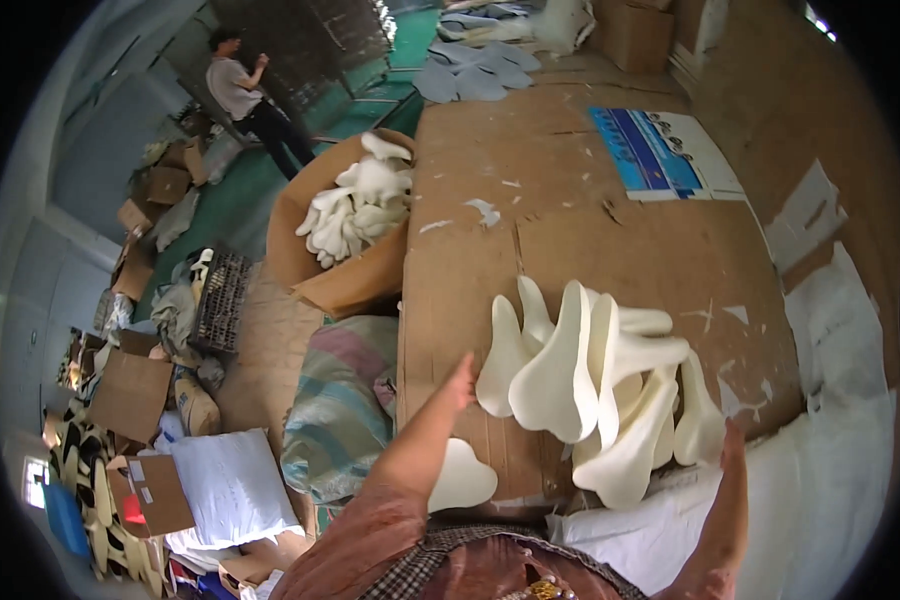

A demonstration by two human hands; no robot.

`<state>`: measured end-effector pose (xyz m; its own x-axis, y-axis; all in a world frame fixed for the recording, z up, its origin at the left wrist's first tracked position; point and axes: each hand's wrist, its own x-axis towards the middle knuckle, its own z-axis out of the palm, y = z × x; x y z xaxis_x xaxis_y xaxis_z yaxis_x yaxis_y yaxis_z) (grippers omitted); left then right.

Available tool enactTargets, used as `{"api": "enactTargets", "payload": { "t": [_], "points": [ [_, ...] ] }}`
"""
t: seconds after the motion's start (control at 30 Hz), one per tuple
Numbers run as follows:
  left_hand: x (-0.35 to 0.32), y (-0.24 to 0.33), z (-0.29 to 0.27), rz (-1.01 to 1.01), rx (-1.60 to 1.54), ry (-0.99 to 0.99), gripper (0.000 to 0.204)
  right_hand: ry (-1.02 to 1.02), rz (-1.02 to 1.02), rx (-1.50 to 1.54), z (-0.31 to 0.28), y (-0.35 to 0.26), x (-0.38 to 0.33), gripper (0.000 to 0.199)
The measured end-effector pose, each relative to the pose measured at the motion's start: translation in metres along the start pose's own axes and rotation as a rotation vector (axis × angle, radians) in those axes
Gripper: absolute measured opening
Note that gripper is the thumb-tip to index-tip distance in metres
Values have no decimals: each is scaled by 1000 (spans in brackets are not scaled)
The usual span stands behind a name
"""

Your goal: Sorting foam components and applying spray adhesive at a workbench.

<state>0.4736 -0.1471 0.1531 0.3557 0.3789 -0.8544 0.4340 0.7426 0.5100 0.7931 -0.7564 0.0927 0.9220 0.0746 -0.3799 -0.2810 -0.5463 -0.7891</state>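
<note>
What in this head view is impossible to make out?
In the head view:
Pile of white pieces: lower ones, covered by upper ones.
Lone white piece: left part, behind the left forearm.
Carton: bottom, beneath its contents.
Left hand, right hand: separate fingers, overlapping edge-on.
Far person: fingers, too small.

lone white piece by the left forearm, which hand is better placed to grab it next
Probably the left hand: the lone white piece lies on its side of the pile, close to the left forearm. The right hand is at the pile's right edge, with pieces in between.
</note>
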Motion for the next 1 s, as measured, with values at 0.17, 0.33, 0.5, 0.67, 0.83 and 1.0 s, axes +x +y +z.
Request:
{"api": "enactTargets", "payload": {
  "t": [0.17, 0.33, 0.5, 0.67, 0.83, 1.0],
  "points": [
    [-17, 20, 5, -43, 231, -45, 59, -466, 480, 432, 74, -124, -54, 50],
    [-1, 16, 16, 37, -151, -310, 48, -675, 487, 946, 109, -161, -85, 51],
    [-33, 9, 68, -124, -408, -866, 65, -680, 439, 691, 122, -146, -86, 50],
    [-72, 26, 88, -77, -551, -1039, 67, -714, 326, 576, 128, -179, -124, 66],
    [-73, 28, 56, 159, -495, -1173, 67, -765, 260, 627, 149, -204, -153, 65],
    [-69, 51, 13, 462, -409, -1280, 68, -860, 161, 602, 195, -269, -141, 64]
  ]
}}
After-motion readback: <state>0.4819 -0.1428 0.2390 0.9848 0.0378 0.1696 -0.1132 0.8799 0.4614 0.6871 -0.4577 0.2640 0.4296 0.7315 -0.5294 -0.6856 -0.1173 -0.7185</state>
